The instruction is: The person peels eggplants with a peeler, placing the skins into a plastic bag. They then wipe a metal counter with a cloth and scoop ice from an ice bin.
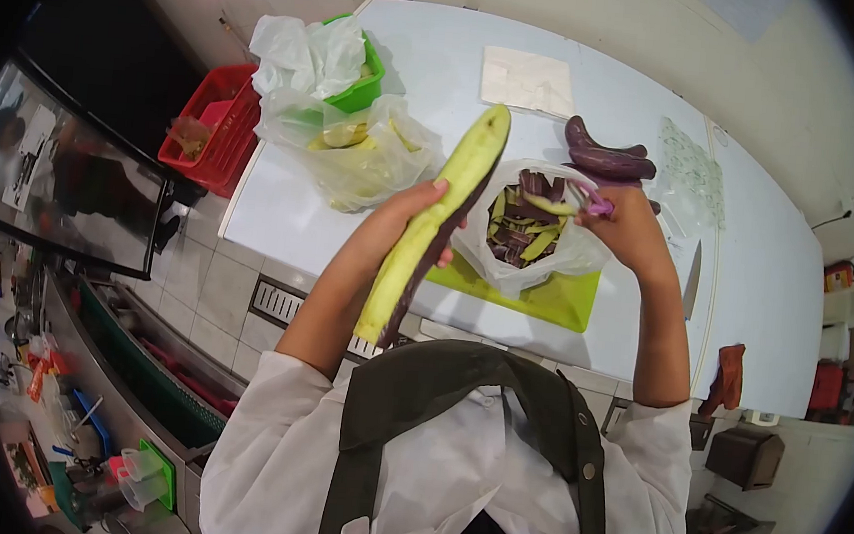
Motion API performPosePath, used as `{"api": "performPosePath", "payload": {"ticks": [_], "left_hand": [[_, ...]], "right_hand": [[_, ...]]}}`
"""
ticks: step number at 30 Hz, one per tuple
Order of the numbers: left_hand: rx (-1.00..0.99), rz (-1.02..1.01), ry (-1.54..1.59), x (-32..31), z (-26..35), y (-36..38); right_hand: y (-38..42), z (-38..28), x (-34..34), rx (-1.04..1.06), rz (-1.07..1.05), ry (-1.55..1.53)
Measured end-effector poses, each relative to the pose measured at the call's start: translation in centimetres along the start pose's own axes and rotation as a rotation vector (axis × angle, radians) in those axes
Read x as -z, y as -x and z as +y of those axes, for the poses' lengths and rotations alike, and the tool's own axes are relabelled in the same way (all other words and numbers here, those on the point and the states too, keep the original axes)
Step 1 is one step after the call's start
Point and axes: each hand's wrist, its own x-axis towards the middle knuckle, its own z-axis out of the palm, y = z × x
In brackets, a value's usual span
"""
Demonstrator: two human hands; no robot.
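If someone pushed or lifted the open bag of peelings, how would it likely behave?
The bag is thin, crumpled plastic, so it would probably sag and shift shape. It looks light for its size, since loose peel strips are all that shows inside. With its mouth wide open, tilting might spill some.

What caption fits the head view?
Left hand holds part-peeled eggplant; right hand holds purple peeler over bag of peelings.

Bare forearms (665, 331) extended forward, left hand (401, 217) gripping, thumb (435, 191) uppermost, right hand (627, 225) curled closed
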Motion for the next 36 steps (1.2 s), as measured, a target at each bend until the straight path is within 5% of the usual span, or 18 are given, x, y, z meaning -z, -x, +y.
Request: {"api": "performPosePath", "payload": {"ticks": [6, 10, 13, 16, 22, 27, 32, 36], "left_hand": [[-0.023, -0.056, 0.270, -0.5, -0.1, -0.6], [-0.008, -0.104, 0.261, -0.5, -0.5, -2.0], [-0.062, 0.017, 0.106, -1.8, 0.0, -2.4], [-0.103, 0.083, 0.055, -2.3, 0.7, -2.8], [-0.096, 0.192, 0.031, -2.8, 1.1, -3.0], [-0.218, 0.192, 0.053, -2.1, 0.8, -3.4], [-0.752, 0.295, -0.039, -3.1, 2.2, -3.3], [-0.997, 0.317, -0.066, -4.7, 2.9, -4.6]], "right_hand": [[0.9, -0.9, -0.3, 0.260, 0.279, -0.079], [1.3, -6.1, 1.9, 0.404, 0.122, -0.245], [2.3, -10.7, 0.0, 0.594, 0.308, 0.143], [2.6, -12.5, -1.6, 0.897, 0.364, 0.291], [3.1, -13.9, -3.1, 1.097, 0.338, 0.355], [3.2, -14.1, -2.2, 0.776, 0.525, 0.427], [2.6, -12.7, -1.4, 0.315, 0.474, 0.459], [1.2, -11.7, -3.0, 0.290, 0.571, 0.528]]}}
